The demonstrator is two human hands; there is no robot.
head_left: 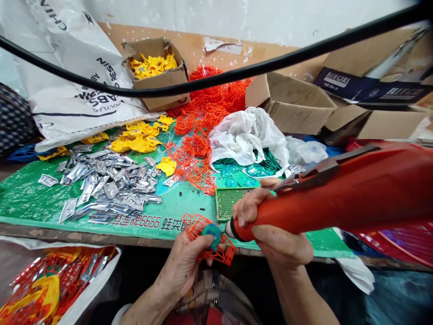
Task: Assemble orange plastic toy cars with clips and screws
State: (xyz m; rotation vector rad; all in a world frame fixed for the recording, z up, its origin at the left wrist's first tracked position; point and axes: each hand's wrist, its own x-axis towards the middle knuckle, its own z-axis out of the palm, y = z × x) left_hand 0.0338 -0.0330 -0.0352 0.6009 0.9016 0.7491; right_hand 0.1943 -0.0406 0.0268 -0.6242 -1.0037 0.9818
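My left hand [184,262] grips an orange plastic lattice piece [226,253] near the table's front edge, with a small teal plastic part [213,234] lying on it under my thumb. My right hand [284,246] is wrapped round a red electric screwdriver [324,198], held nearly level. Its dark nose points left and its bit reaches the edge of the teal part; whether a screw sits there is too small to tell. Just behind the tool's nose lies a green mesh tray [230,201], partly hidden by my right fingers.
Silver metal pieces [111,180] and yellow plastic parts [137,137] are heaped left. Orange lattices [196,153] pile mid-table, beside teal parts under a white bag [250,131]. Cardboard boxes [297,108] stand behind. A black cable [216,81] crosses in front. Mixed parts fill a bag [111,271] lower left.
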